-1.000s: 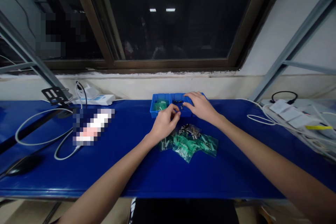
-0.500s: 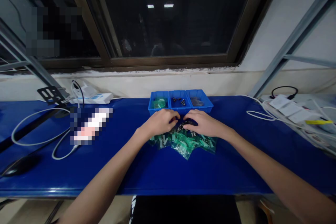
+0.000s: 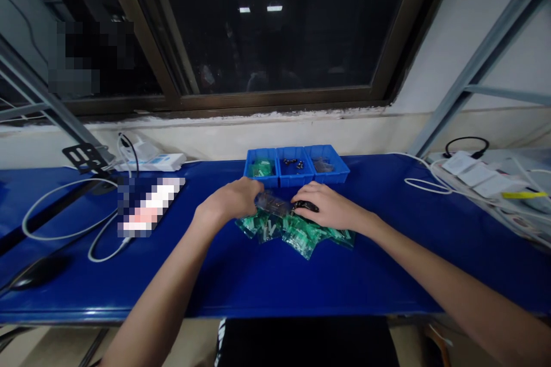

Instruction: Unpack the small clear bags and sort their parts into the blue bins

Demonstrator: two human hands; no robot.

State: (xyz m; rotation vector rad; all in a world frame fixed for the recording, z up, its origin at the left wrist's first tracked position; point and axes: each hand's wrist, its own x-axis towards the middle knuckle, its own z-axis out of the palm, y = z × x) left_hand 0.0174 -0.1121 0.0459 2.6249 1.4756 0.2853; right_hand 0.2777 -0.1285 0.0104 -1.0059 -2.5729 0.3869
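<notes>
Clear bag [image 3: 272, 203], small and film-thin, sits lifted just in front of the blue tray [image 3: 321, 178], held above a pile of green bags [image 3: 301, 235] that lies on the table [image 3: 275, 281] on the near side of that tray. Left hand [image 3: 228, 200]: closed, fingers pinching the left end of the clear bag; the bag sticks out to the right, roughly level, with its free end near the right hand's fingertips. Right hand [image 3: 329, 209]: palm down on the pile, in front of the tray's right end, fingers curled by a small dark piece [image 3: 306, 205]; cannot tell whether it grips that piece or only touches it. Tray has 3 compartments, with green bits in the left one, dark bits in the middle one and greyish contents in the right one. Judgement on handling: the bag looks very light and limp, the film smooth and likely slippery, with loose small parts inside that would slide to the low end if tilted. Best hold is a firm pinch on a flat end or edge strip, clear of the lumpy contents. Fragility looks low.
</notes>
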